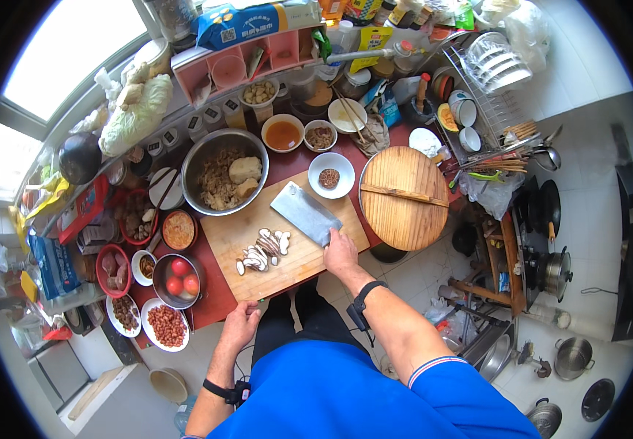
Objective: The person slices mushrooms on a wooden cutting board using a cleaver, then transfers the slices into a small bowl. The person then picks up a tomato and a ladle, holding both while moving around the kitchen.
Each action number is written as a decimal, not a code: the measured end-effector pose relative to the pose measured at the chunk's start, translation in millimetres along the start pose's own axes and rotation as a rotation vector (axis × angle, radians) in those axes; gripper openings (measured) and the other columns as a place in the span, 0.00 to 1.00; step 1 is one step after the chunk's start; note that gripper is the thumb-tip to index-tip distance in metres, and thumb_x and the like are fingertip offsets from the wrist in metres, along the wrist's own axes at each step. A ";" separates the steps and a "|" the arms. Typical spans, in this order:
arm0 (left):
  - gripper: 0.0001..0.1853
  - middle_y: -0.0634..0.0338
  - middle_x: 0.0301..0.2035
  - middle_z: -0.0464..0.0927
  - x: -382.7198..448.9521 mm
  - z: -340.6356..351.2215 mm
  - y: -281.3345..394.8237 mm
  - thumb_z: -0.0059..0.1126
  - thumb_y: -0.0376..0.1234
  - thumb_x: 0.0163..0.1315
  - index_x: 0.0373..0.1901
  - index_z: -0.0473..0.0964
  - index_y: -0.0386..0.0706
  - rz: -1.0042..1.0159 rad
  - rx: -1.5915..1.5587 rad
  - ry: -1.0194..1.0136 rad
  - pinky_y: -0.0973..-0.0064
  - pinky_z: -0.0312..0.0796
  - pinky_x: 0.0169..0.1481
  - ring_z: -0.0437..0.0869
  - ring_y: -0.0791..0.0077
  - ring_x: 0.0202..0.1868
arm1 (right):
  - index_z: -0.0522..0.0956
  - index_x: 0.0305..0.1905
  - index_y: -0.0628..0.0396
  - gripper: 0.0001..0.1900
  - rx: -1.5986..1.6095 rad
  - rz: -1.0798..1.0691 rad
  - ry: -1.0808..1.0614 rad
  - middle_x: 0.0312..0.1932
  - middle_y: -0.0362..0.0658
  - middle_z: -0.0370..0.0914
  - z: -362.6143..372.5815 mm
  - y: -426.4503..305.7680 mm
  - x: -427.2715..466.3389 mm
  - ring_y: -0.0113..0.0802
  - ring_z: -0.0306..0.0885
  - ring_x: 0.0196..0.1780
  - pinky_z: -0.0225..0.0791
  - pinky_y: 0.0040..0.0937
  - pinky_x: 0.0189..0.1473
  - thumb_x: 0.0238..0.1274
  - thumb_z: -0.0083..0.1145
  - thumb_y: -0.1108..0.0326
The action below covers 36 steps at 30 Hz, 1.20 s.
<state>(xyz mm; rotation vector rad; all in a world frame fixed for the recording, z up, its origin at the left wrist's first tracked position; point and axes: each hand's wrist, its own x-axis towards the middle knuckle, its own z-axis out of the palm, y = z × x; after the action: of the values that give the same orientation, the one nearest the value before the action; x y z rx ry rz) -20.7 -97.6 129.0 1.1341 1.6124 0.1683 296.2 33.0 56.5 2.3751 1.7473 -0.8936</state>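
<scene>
My right hand [341,253] is on the handle end of a broad steel cleaver [302,213], fingers around it; the handle is hidden beneath. The blade lies flat over a wooden cutting board [294,271]. Left of it on the board is a small heap of sliced mushrooms [261,252], pale with brown skins. At the board's front left corner, my left hand [241,325] rests with its fingers curled; whether it grips the edge is unclear. A white bowl [323,164] holding a brown patterned mushroom cap [329,178] stands by the board's back right corner.
A steel bowl of shredded food [184,186] overlaps the board's back left. A round wooden lid [404,219] borders the right. Tomatoes [181,268] fill a pot at left, near a plate of peanuts [168,327]. Bowls and jars line the back.
</scene>
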 end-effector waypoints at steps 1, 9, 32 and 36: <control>0.18 0.46 0.47 0.89 3.5 -3.4 1.8 0.62 0.36 0.74 0.60 0.78 0.36 0.015 -0.001 0.001 0.63 0.82 0.59 0.92 0.56 0.52 | 0.73 0.71 0.55 0.26 0.009 -0.035 0.015 0.60 0.59 0.80 -2.8 -0.8 -2.2 0.58 0.76 0.66 0.70 0.52 0.69 0.69 0.57 0.67; 0.18 0.46 0.47 0.90 23.2 -8.7 30.3 0.63 0.38 0.73 0.59 0.79 0.38 0.125 0.157 -0.108 0.61 0.81 0.60 0.92 0.54 0.52 | 0.79 0.60 0.57 0.19 0.126 -0.091 -0.025 0.53 0.61 0.85 -23.2 36.7 -74.9 0.60 0.84 0.59 0.77 0.55 0.61 0.68 0.63 0.63; 0.19 0.44 0.49 0.89 -17.9 165.6 86.3 0.63 0.40 0.73 0.59 0.80 0.38 0.025 0.153 -0.005 0.60 0.81 0.62 0.91 0.53 0.54 | 0.80 0.67 0.55 0.24 0.054 0.189 -0.320 0.62 0.57 0.85 -82.4 381.9 -109.0 0.57 0.82 0.66 0.75 0.50 0.69 0.72 0.60 0.57; 0.20 0.44 0.48 0.89 -2.8 153.6 78.6 0.64 0.40 0.73 0.59 0.80 0.38 -0.042 0.098 0.000 0.61 0.81 0.60 0.91 0.53 0.52 | 0.80 0.67 0.58 0.24 0.109 0.201 -0.249 0.63 0.58 0.84 -113.9 374.2 -78.7 0.57 0.82 0.67 0.75 0.49 0.69 0.72 0.61 0.58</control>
<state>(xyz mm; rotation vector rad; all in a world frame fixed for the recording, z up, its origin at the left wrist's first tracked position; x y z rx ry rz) 149.7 -123.8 120.6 1.1739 1.6580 0.0625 661.7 -124.6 83.3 2.3287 1.3758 -1.2187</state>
